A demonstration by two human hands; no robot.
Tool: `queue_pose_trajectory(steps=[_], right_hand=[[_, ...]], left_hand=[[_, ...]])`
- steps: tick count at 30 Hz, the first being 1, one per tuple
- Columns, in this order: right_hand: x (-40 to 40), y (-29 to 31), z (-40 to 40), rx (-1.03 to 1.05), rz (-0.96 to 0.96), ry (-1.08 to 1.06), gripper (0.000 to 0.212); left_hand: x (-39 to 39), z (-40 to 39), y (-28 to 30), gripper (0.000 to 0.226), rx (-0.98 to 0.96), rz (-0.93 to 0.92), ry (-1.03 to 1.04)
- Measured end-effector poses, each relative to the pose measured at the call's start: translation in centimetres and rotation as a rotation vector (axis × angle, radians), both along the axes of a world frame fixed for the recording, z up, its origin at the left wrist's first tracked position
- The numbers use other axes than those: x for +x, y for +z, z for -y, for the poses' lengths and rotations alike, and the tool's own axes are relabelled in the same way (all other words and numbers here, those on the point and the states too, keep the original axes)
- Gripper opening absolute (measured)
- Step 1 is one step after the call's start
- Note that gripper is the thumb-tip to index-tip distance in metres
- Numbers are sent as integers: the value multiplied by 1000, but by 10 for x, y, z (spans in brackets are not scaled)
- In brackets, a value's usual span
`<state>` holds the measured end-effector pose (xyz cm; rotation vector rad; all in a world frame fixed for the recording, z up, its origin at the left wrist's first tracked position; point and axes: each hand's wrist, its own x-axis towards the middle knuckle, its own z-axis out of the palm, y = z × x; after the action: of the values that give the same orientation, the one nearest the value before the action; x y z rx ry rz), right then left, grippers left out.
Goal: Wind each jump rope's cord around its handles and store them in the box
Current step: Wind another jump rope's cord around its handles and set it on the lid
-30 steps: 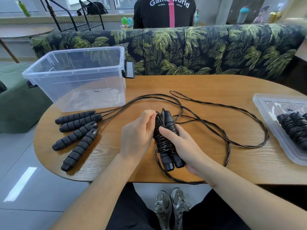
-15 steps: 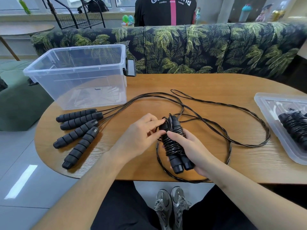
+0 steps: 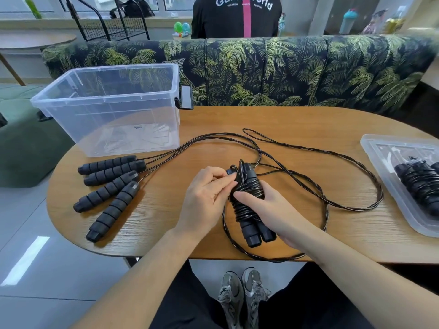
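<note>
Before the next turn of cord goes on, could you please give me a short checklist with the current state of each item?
1. Handle pair gripped firmly by the right hand: ok.
2. Left hand pinching the cord at the top of the pair: ok.
3. Wraps already on the pair lying tight: ok.
4. Loose cord free of tangles with the other ropes' cords: cannot tell; they cross on the table.
5. Clear box open, ready to receive: ok.
6. Four unwound handles still waiting: not ok.
</note>
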<state>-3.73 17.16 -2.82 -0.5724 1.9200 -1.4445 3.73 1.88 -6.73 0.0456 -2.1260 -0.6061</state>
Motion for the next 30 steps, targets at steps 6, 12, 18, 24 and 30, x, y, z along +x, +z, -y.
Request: queue_pose_trajectory(steps=[6, 12, 18, 24, 30], right_hand=[[0, 2, 1, 24, -64, 13, 23], [-9, 4, 0, 60, -88, -8, 42], [-16, 0, 3, 133, -211, -38, 44], [-16, -4, -3, 118, -341, 4, 35], [-23, 10, 1, 423, -481, 183, 39]], left_hand=[[4, -9, -1, 24, 628, 94, -132], [6, -21, 13, 24, 1075, 180, -207], [7, -26, 14, 25, 863, 134, -187], [7, -23, 13, 23, 678, 154, -167], [8, -19, 9, 24, 648, 214, -172]])
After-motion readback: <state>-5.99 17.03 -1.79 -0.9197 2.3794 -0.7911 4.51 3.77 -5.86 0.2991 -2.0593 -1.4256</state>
